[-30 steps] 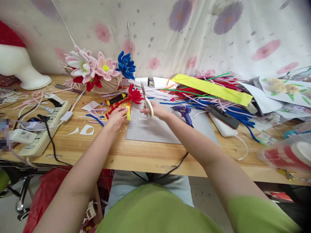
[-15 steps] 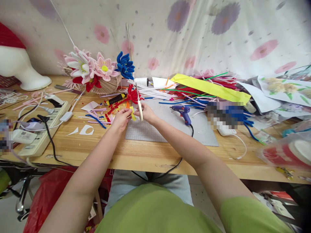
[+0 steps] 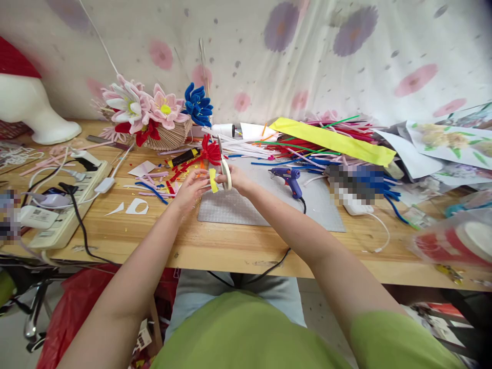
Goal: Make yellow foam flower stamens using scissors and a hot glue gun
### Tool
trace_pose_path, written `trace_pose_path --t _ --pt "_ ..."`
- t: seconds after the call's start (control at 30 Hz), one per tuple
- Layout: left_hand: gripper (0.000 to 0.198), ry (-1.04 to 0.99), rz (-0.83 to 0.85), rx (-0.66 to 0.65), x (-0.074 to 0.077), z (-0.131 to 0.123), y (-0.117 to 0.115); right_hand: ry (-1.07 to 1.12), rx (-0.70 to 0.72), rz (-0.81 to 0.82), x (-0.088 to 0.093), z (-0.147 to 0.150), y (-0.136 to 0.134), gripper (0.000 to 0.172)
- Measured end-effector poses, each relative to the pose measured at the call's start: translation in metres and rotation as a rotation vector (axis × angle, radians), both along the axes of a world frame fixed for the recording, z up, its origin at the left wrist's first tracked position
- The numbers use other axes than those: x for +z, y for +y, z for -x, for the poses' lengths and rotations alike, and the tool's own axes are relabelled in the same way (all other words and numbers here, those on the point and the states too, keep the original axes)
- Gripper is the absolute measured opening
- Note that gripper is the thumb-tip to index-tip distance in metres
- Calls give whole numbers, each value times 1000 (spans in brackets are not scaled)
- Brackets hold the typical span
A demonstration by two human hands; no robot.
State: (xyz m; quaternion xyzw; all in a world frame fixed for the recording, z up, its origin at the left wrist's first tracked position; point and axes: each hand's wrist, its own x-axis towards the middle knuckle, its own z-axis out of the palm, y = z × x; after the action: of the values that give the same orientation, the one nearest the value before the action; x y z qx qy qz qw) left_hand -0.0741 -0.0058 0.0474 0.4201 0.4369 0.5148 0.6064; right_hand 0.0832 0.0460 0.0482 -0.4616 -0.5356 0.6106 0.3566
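Observation:
My right hand [image 3: 237, 180] grips a pair of scissors [image 3: 226, 176] with pale handles, blades pointing up and away from me. At its fingertips is a small yellow strip [image 3: 212, 181], standing upright between my two hands. My left hand [image 3: 189, 190] is just left of the strip, its fingers stretched out and a little apart, slightly blurred. Whether its fingertips touch the strip I cannot tell. Just beyond the hands lies a red fuzzy flower [image 3: 209, 149]. The grey cutting mat [image 3: 246, 212] is under and right of my right hand.
A purple glue gun [image 3: 288, 179] lies on the mat, its black cord running over the table edge. Pipe cleaners [image 3: 253, 149] and a yellow sheet [image 3: 330, 141] are piled behind. Fuzzy flowers [image 3: 165, 107] stand back left, near a power strip [image 3: 73, 205]. Scraps lie left of my hands.
My left fingers have loosened from a pinch on the yellow strip and spread. The strip and the scissors have shifted slightly right, with the strip now at my right fingertips.

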Motion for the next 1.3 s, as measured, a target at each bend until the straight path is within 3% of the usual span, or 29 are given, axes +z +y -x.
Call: trace_pose_path --t 0.13,0.43,0.67,0.9,1.1,1.3 --pt "34 61 1 -31 1 -3 -2 -4 31 25 0 -1 1 41" --pt "37 -14 69 -74 -3 -1 1 27 67 -5 4 -2 1 46" --pt "37 11 21 -27 -5 -2 3 5 72 3 5 -2 0 43" --pt "44 205 -36 64 -8 -4 7 18 68 0 6 -1 1 40" --pt "46 159 -1 96 -2 -10 6 28 60 -3 7 -2 2 39" --pt "43 269 -39 129 -6 -9 9 13 49 -15 5 1 0 50"
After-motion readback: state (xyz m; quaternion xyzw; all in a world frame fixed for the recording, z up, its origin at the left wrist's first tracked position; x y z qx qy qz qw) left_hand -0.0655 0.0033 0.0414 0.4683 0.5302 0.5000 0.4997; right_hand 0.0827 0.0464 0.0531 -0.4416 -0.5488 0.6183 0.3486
